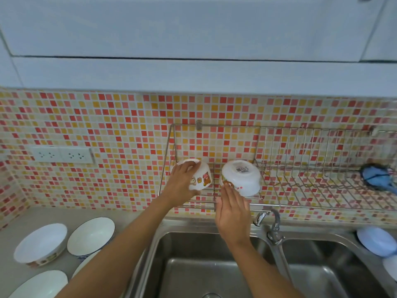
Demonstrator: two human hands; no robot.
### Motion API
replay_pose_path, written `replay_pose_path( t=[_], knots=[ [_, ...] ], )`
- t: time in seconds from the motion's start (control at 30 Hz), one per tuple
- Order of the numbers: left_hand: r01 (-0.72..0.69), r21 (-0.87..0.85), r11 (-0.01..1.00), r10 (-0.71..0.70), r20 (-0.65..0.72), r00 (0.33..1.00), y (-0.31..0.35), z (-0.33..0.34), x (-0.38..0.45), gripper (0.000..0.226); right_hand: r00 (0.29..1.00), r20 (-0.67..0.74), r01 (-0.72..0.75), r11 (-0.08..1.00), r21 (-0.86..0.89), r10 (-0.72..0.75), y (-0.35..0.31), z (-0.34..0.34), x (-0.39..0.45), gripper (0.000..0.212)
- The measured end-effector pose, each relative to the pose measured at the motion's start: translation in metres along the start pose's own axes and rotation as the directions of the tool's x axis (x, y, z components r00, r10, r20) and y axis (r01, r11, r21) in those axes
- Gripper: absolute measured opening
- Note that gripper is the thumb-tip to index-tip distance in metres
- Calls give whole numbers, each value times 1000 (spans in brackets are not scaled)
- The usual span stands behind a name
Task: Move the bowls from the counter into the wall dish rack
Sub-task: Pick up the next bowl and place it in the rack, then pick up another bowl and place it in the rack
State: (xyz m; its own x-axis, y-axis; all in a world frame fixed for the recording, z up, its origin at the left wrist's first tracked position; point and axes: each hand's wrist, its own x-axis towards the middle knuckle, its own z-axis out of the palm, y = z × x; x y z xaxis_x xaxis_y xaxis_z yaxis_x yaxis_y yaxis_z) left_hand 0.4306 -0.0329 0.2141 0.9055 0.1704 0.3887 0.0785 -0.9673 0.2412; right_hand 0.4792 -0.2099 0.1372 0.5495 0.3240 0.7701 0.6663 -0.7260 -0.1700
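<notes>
While two small bowls already sit upside down at the left end of the wall rack (pixel 279 204), the job looks well short of finished, since more bowls wait on the counter (pixel 12 235) at lower left. Left hand (pixel 182 181) is on the bear-print bowl (pixel 200 178), fingers curled over its upturned base and side, holding it, so this one reads as being set down or steadied, not yet let go. Right hand (pixel 233 211) sits just below the second bowl (pixel 241 178), fingers straight and close together, fingertips touching or nearly touching its lower rim; can't tell for sure if there's contact, but it isn't gripping. That second bowl rests tilted, base facing out, on the rack wires, just beside the first. Left to move, as far as visible: a white bowl with a patterned band (pixel 40 244), a blue-rimmed bowl (pixel 91 235) next to it, and at least two more white ones, a partly hidden bowl (pixel 82 265) under the forearm and one at the bottom edge (pixel 38 284). Rack has plenty of free wire to the right of the two bowls; a blue cloth-like thing (pixel 377 176) sits at its far right end. Sink (pixel 204 265) below holds no bowls that show. Pale blue dishes (pixel 376 240) at the right of the sink, unclear if part of the task. Rough call: two in, four or so to go.
</notes>
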Motion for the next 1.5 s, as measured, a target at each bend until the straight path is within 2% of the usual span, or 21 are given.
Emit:
replay_pose_path(
  t=[0.07,0.2,0.3,0.37,0.47,0.57,0.67,0.83,1.1,1.3,1.4,1.5],
  knots=[
    [-6,17,1000,6,50,999,-2,4,3,90,1000,-9,11,1000,0,-11,0,1,-2,50],
    [44,-90,995,-33,118,992,0,7,6,79,1000,-11,12,1000,-3,-12,-1,1,-1,45],
    [41,-83,996,-28,156,987,0,6,5,67,1000,0,2,1000,-2,-2,0,0,1,47],
    [25,-66,998,-17,120,993,-2,8,0,58,1000,16,-4,1000,1,4,-1,-2,1,50],
    [3,2,1000,-3,-49,999,-3,9,-10,47,999,44,-18,1000,1,18,-3,-5,1,47],
    [-3,75,997,12,-124,992,1,10,-26,52,997,73,29,1000,-8,-28,0,-12,1,45],
    [-14,157,988,30,-104,994,2,13,-41,61,983,156,110,992,-56,-100,6,-19,-4,46],
    [26,187,982,-8,-96,995,1,11,-50,64,964,262,67,994,-87,-42,3,-24,-11,58],
    [70,237,969,-95,96,991,3,11,-44,57,960,281,13,996,-90,13,-4,-27,-11,65],
    [97,230,968,-106,29,994,8,13,-54,61,961,273,-31,996,-89,54,-10,-29,-12,65],
    [72,242,968,-72,-7,997,5,16,-68,64,959,274,-53,995,-80,73,-15,-29,-14,68],
    [48,184,982,-43,-31,999,1,16,-90,64,961,267,-64,998,-22,67,-24,-26,-25,68]
  ],
)
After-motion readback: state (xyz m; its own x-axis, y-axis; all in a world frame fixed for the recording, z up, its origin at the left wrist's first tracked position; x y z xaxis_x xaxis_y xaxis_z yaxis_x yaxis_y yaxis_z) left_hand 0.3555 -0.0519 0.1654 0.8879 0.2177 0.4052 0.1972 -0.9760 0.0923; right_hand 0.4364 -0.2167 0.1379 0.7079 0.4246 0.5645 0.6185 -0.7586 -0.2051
